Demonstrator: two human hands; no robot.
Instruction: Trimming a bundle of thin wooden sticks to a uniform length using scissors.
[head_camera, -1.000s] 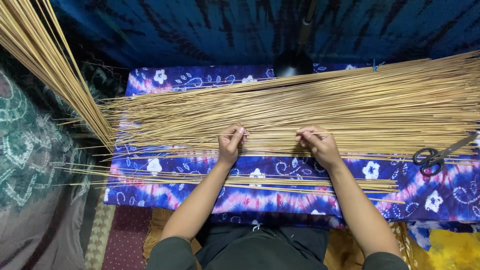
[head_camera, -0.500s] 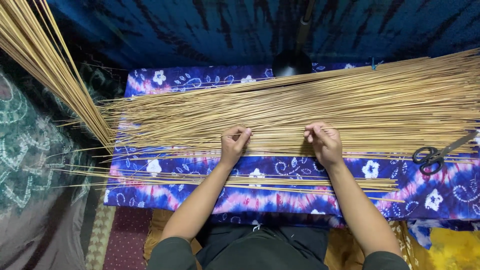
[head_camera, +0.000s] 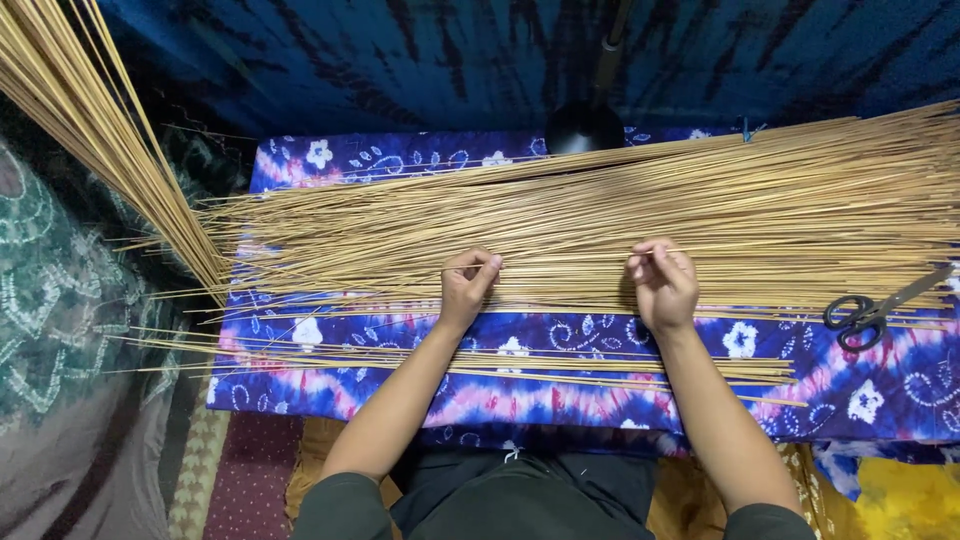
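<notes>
Sticks (head_camera: 600, 215), thin, pale and straight, lie in a wide flat layer across the bench (head_camera: 900, 385), which is draped in a blue and purple tie-dye cloth with white flowers. The layer runs off the right frame edge and overhangs the bench's left edge. The left hand (head_camera: 468, 285) and right hand (head_camera: 662, 282) rest at the layer's near edge, well apart, each grip pinched together on a stick or two; how many is too fine to tell. A smaller row of sticks (head_camera: 480, 362) lies nearer the body, with bare cloth between. Black-handled scissors (head_camera: 872, 312) lie at the right, blades partly among the sticks. Another bundle (head_camera: 90, 120) slants down at upper left, cut off by the frame.
</notes>
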